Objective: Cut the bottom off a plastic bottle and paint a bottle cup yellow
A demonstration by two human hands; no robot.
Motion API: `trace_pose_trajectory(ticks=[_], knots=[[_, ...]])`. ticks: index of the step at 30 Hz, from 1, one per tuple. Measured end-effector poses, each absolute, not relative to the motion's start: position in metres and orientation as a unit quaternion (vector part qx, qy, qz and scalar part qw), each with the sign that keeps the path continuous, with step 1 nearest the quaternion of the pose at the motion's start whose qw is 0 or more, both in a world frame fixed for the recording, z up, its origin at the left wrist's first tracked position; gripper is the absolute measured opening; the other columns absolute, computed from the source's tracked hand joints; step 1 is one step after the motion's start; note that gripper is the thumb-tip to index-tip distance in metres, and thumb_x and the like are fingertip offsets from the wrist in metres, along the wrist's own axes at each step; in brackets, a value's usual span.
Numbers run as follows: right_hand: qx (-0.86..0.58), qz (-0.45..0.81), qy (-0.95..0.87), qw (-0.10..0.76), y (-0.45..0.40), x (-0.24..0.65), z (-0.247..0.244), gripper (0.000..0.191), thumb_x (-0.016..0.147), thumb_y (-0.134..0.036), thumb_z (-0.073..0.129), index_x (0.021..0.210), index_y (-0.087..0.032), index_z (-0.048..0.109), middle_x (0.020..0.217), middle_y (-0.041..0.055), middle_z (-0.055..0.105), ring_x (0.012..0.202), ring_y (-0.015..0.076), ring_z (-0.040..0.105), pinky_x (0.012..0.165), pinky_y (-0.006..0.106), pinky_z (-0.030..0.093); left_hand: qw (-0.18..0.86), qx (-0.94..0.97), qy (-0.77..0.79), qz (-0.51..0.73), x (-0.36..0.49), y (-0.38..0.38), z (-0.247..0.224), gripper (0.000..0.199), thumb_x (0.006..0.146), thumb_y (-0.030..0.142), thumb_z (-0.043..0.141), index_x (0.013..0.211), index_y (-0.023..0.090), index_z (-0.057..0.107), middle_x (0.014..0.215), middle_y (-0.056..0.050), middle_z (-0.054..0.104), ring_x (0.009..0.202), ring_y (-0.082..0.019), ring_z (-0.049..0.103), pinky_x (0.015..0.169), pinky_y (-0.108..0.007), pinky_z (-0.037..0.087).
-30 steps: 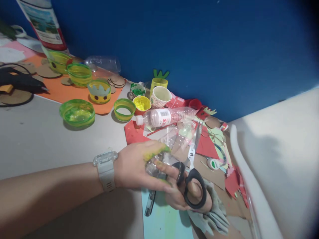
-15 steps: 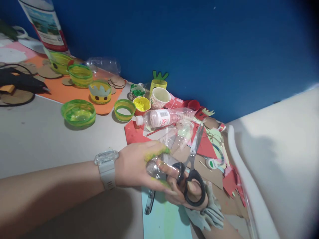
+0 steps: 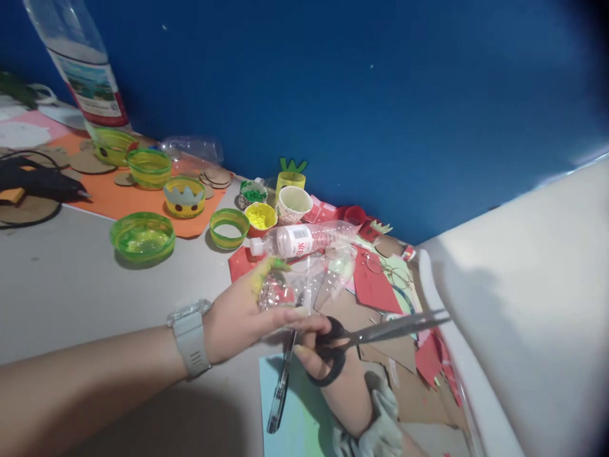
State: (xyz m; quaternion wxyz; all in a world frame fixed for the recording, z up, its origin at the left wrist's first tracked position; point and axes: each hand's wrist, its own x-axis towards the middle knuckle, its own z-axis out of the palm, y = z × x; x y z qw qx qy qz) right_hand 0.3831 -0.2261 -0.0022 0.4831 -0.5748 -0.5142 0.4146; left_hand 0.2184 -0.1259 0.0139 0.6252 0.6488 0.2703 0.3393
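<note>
My left hand (image 3: 238,317), with yellow and green paint on it and a watch at the wrist, grips a clear plastic bottle piece (image 3: 276,289). Close beside it, my right hand (image 3: 316,349) has its fingers in the black handles of the scissors (image 3: 394,329), whose blades point right over the red and brown paper. The right fingertips are at the lower edge of the plastic piece. Beneath the hands lies a black pen (image 3: 280,387), partly on a light blue sheet (image 3: 302,406). A labelled plastic bottle (image 3: 304,240) lies just beyond them.
Green-and-yellow bowls (image 3: 143,238) and a crowned yellow cup (image 3: 184,198) are at the left, near a black glue gun (image 3: 40,181). Cups of yellow (image 3: 261,217) and green (image 3: 254,193) material sit behind. A blue wall (image 3: 333,95) rises beyond; a white edge (image 3: 469,343) borders the right.
The scissors have swung from pointing up to pointing right. Both hands sit slightly further left in view, and the right hand has turned. The camera view has shifted a little.
</note>
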Motion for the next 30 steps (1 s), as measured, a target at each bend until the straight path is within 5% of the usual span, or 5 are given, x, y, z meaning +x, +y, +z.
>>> trace_pose_trajectory(ticks=[5, 10, 16, 21, 30], knots=[[-0.61, 0.374, -0.476, 0.512, -0.229, 0.376, 0.006, 0.026, 0.08, -0.043, 0.074, 0.074, -0.022, 0.061, 0.06, -0.0034, 0.054, 0.053, 0.0126, 0.048, 0.05, 0.024, 0.043, 0.675, 0.629, 0.234, 0.306, 0.219, -0.124, 0.012, 0.034, 0.088, 0.044, 0.062, 0.112, 0.022, 0.053, 0.1, -0.003, 0.068, 0.094, -0.023, 0.064, 0.083, -0.037, 0.051], [-0.588, 0.43, -0.401, 0.556, -0.228, 0.382, 0.011, 0.039, 0.09, -0.06, 0.057, 0.091, -0.021, 0.063, 0.068, -0.003, 0.048, 0.061, 0.0123, 0.046, 0.058, 0.024, 0.041, 0.655, 0.61, 0.257, 0.366, 0.218, -0.12, 0.015, 0.061, 0.074, 0.047, 0.074, 0.125, 0.026, 0.047, 0.118, -0.007, 0.064, 0.109, -0.028, 0.061, 0.095, -0.041, 0.05], [-0.518, 0.613, -0.478, 0.357, -0.232, 0.387, 0.012, 0.059, 0.075, -0.072, 0.067, 0.088, -0.015, 0.065, 0.066, -0.0032, 0.046, 0.057, 0.0094, 0.04, 0.052, 0.022, 0.033, 0.641, 0.587, 0.281, 0.407, 0.214, -0.123, 0.017, 0.075, 0.062, 0.057, 0.08, 0.124, 0.028, 0.049, 0.105, -0.007, 0.067, 0.098, -0.031, 0.066, 0.086, -0.046, 0.056], [-0.511, 0.626, -0.485, 0.333, -0.232, 0.388, 0.018, 0.073, 0.064, -0.083, 0.065, 0.091, -0.016, 0.064, 0.066, -0.0041, 0.046, 0.054, 0.0088, 0.04, 0.05, 0.022, 0.035, 0.619, 0.614, 0.285, 0.399, 0.214, -0.129, 0.014, 0.07, 0.058, 0.049, 0.085, 0.119, 0.029, 0.057, 0.122, -0.008, 0.063, 0.109, -0.033, 0.062, 0.097, -0.049, 0.052], [-0.508, 0.614, -0.504, 0.333, -0.221, 0.386, 0.028, 0.042, 0.086, -0.056, 0.065, 0.078, -0.015, 0.056, 0.069, -0.0024, 0.048, 0.064, 0.0116, 0.043, 0.061, 0.023, 0.041, 0.593, 0.67, 0.244, 0.375, 0.212, -0.129, 0.009, 0.059, 0.072, 0.055, 0.073, 0.124, 0.032, 0.054, 0.116, -0.006, 0.065, 0.11, -0.033, 0.064, 0.101, -0.052, 0.05]])
